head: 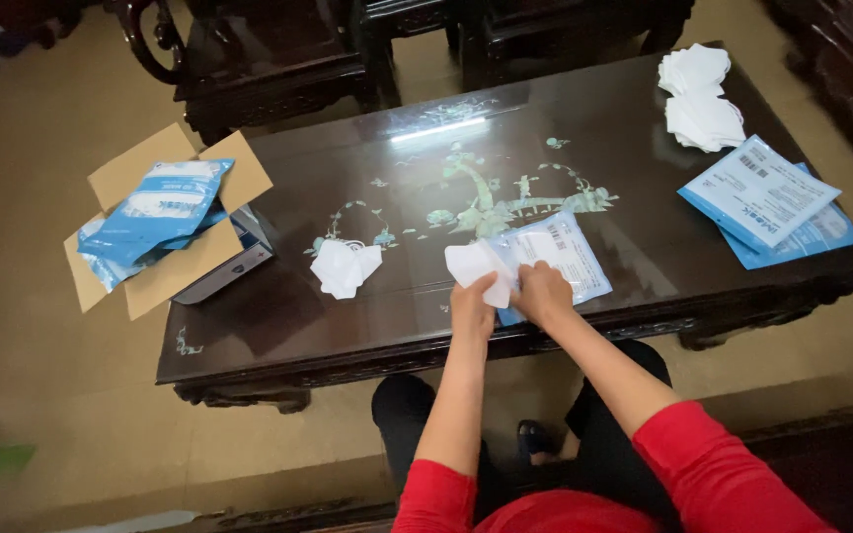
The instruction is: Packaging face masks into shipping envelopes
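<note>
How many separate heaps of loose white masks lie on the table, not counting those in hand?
2: a small heap of white masks left of the hands, and a bigger pile of white masks at the far right corner. More may sit inside pouches.

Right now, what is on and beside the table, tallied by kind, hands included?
Hands: 2, left hand and right hand, both on one white mask and one pouch
Mask piles: 3, near, far and
Flat pouches at the table's right end: 2
Box of pouches: 1
Total: 10
</note>
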